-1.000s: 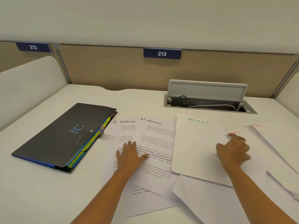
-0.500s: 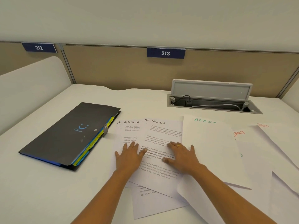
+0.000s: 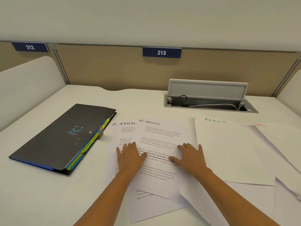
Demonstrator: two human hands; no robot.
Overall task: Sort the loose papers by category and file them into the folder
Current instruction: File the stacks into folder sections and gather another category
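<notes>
Two overlapping printed ADMIN sheets [image 3: 160, 144] lie mid-desk, long axes running from the near edge to the far edge, headings at the far end. The left hand [image 3: 130, 158] and right hand [image 3: 191, 158] rest flat on them, fingers spread, pinching nothing. The closed dark folder [image 3: 60, 136] lies left of them, angled toward the far edge, tabs facing the sheets.

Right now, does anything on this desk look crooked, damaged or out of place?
Nothing looks damaged or spilled. The papers are simply untidy: under the two ADMIN sheets a printed sheet lies skewed, its corner sticking out toward the near edge. The cable box lid stands open. The folder lies closed at an angle.
</notes>
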